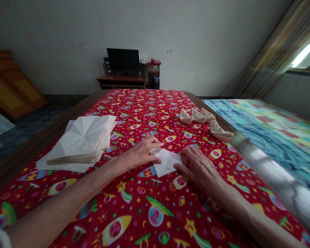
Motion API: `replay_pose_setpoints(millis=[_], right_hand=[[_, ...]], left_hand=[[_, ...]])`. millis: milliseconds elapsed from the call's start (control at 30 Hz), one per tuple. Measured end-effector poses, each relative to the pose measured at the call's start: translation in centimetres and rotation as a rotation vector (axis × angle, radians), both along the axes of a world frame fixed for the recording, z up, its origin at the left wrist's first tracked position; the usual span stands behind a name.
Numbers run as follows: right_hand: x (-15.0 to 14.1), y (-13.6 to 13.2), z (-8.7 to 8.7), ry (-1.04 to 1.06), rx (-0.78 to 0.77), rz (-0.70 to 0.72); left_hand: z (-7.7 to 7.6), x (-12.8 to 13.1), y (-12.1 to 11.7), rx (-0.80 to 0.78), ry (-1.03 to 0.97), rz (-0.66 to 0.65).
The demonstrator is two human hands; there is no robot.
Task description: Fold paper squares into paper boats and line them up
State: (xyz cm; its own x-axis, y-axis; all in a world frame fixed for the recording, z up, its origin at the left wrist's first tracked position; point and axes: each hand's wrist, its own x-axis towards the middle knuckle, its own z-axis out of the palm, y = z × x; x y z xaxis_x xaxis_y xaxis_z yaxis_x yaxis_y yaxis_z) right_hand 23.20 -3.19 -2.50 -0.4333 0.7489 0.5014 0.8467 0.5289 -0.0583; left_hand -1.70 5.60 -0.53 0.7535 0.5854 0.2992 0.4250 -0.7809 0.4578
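Observation:
A small folded sheet of white paper (167, 163) lies on the red patterned cloth between my two hands. My left hand (147, 150) grips its left corner, thumb on top and fingers at the far edge. At the opposite corner, my right hand (195, 164) pinches the paper between thumb and curled fingers. Off to the left is a stack of creased white paper sheets (85, 137), the top one marked with folds radiating from its middle. Several folded paper boats (198, 116) stand at the right, with one paper boat (220, 131) nearer to me.
The red cloth (144, 213) covers a long table with a brown wooden edge (23, 165). A bed with a patchwork cover (274, 137) stands along the right side. Beyond the far end, a monitor (123, 60) sits on a small desk (121, 82).

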Motion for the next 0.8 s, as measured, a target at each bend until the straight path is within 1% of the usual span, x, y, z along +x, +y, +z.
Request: replay_pose_setpoints(millis=[67, 133, 233, 400, 500, 633, 700, 800], right_hand=[[-0.4, -0.3, 0.1, 0.013, 0.029, -0.022], [-0.9, -0.6, 0.3, 0.023, 0.06, -0.077], [-1.4, -0.9, 0.6, 0.024, 0.056, -0.14], [-1.0, -0.7, 0.3, 0.112, -0.031, -0.047], [-0.9, -0.2, 0.2, 0.181, -0.099, -0.039], [-1.6, 0.3, 1.0, 0.215, -0.25, -0.055], [-1.9, 0.2, 1.2, 0.236, -0.244, -0.054], [-2.0, 0.0, 1.2, 0.187, -0.178, -0.01]], left_hand=[[0.1, 0.1, -0.1, -0.01, -0.008, 0.028], [0.3, 0.2, -0.1, -0.017, 0.006, 0.06], [0.5, 0.3, -0.2, -0.048, 0.05, 0.098], [0.9, 0.2, -0.1, -0.143, 0.047, 0.145], [1.0, 0.3, 0.0, -0.171, 0.031, 0.15], [0.8, 0.6, 0.0, -0.187, -0.017, 0.176], [0.5, 0.7, 0.0, -0.175, -0.068, 0.184], [0.1, 0.7, -0.1, -0.094, -0.122, 0.142]])
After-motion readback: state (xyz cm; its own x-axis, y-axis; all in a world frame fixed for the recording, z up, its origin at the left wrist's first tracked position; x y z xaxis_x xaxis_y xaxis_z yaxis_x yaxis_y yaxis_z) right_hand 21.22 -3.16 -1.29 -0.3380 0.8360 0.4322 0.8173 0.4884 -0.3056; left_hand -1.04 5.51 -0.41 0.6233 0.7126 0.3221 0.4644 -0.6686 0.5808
